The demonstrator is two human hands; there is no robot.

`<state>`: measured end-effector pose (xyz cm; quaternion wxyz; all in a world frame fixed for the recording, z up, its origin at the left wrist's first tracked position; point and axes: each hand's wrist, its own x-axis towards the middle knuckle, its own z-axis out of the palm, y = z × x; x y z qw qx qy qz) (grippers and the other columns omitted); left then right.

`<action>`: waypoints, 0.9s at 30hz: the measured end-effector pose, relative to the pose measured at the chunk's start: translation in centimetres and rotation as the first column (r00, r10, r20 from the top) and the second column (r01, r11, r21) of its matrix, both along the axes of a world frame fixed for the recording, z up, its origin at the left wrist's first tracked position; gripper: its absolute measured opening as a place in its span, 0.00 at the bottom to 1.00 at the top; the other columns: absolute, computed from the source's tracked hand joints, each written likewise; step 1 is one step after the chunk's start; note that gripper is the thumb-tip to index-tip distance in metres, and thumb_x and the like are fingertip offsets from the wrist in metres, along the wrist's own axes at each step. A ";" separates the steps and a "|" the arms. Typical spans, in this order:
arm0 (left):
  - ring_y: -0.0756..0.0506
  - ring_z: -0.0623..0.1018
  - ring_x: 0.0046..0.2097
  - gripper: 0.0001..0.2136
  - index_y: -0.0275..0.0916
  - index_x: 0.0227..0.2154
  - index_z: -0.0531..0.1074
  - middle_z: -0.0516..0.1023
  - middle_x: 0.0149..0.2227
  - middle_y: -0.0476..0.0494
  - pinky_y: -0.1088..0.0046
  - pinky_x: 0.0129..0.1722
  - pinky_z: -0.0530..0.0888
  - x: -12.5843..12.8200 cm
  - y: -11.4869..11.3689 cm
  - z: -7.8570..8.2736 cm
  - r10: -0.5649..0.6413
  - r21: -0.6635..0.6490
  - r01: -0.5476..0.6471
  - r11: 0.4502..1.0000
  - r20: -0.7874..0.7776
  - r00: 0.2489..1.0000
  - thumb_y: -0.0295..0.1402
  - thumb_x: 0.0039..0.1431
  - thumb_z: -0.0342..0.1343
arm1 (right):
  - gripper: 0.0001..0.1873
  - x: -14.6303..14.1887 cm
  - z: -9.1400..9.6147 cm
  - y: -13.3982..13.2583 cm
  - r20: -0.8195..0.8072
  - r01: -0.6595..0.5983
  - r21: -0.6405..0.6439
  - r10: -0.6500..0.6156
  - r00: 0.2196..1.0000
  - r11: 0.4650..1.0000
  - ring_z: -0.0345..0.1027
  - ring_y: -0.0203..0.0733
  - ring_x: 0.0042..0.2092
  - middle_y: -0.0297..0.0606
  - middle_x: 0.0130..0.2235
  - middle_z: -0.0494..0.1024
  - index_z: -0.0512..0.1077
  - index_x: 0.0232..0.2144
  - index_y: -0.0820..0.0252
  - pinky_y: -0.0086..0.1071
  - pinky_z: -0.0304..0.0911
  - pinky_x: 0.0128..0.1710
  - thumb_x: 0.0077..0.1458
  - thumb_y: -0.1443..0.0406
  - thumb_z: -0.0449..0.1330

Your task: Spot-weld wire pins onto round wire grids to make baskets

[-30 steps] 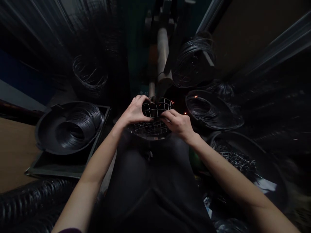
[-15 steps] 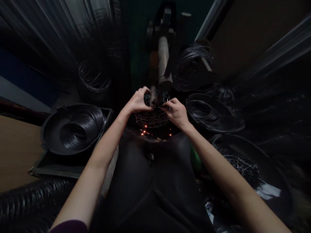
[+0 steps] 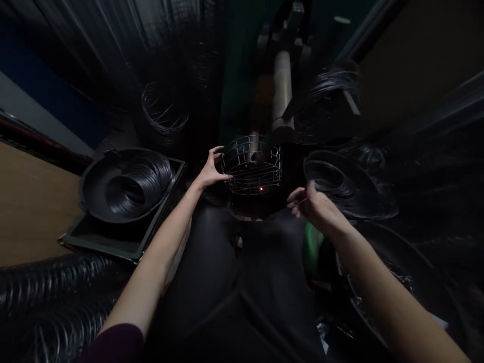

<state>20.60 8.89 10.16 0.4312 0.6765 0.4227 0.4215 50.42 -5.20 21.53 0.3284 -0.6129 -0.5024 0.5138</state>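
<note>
A round wire basket (image 3: pixel 252 162) of thin metal grid sits in front of me at the centre, under the tip of a welding machine arm (image 3: pixel 283 96). An orange spark glows beneath the basket. My left hand (image 3: pixel 212 170) grips the basket's left rim with curled fingers. My right hand (image 3: pixel 313 205) is off the basket, to its lower right, with fingers pinched on what looks like a thin wire.
A dark pan with a coil of wire rings (image 3: pixel 132 184) stands at the left on a tray (image 3: pixel 100 239). More wire rings lie in a shallow pan (image 3: pixel 342 184) at the right. Wire coils (image 3: pixel 164 108) hang behind. Stacked rings (image 3: pixel 45 297) fill the lower left.
My right hand has let go of the basket and drawn back to the right. The basket has turned and now shows its side wall. The sparks have died down to one.
</note>
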 end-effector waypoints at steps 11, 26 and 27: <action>0.34 0.67 0.60 0.26 0.42 0.45 0.70 0.66 0.58 0.38 0.55 0.62 0.63 0.2 -5.6 7.8 0.078 0.378 0.143 0.915 -0.512 0.855 0.36 0.40 0.69 | 0.23 -6.3 2.1 1.5 0.160 -0.255 0.169 0.228 0.960 0.952 0.64 0.34 0.24 0.30 0.25 0.74 0.75 0.48 0.60 0.28 0.60 0.24 0.51 0.54 0.64; 0.34 0.65 0.59 0.21 0.41 0.40 0.73 0.66 0.58 0.36 0.52 0.59 0.67 3.3 -5.8 8.0 0.061 0.417 0.178 0.891 -0.500 0.864 0.34 0.41 0.69 | 0.23 -7.3 1.9 2.1 0.989 -0.703 -0.069 0.139 0.043 0.708 0.77 0.46 0.43 0.46 0.56 0.74 0.65 0.61 0.58 0.32 0.66 0.30 0.65 0.67 0.49; 0.34 0.65 0.60 0.21 0.41 0.40 0.73 0.66 0.58 0.37 0.51 0.59 0.67 3.5 -5.8 8.0 0.056 0.412 0.179 0.894 -0.497 0.866 0.34 0.41 0.69 | 0.22 -7.0 1.8 2.1 0.990 -0.708 -0.059 0.132 0.048 0.704 0.77 0.46 0.42 0.45 0.55 0.75 0.66 0.60 0.57 0.32 0.66 0.29 0.66 0.67 0.48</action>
